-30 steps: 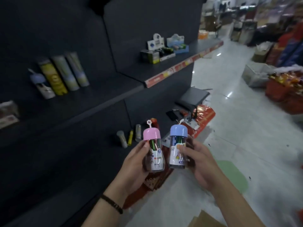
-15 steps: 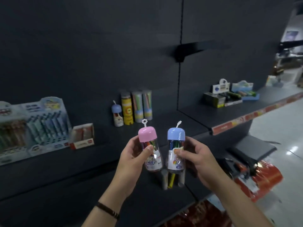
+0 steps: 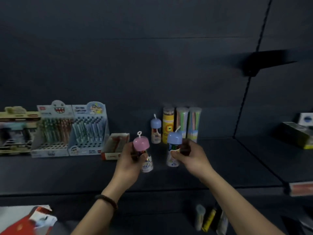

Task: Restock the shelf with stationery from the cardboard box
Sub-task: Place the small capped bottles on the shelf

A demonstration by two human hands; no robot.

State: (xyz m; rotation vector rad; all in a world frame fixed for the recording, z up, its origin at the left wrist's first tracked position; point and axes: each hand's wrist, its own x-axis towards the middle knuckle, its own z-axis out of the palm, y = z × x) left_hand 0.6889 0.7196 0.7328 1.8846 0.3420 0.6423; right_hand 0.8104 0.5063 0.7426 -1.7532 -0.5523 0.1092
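The left hand [image 3: 130, 164] curls its fingers round an upright pink-capped clear plastic pen jar [image 3: 144, 156]. At its three o'clock, the right hand [image 3: 191, 158] grips a blue-capped clear plastic pen jar [image 3: 174, 146]. Both are over the dark shelf board [image 3: 228, 168], probably to join the standing blue-capped jar [image 3: 155, 131] at twelve o'clock.

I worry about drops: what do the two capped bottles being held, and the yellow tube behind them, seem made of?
Pink-capped bottle: seemingly clear plastic body, as its coloured contents show through; opaque matte plastic cap. Blue-capped bottle: same look. Yellow tube: opaque printed wall, card or plastic; too blurred to tell.
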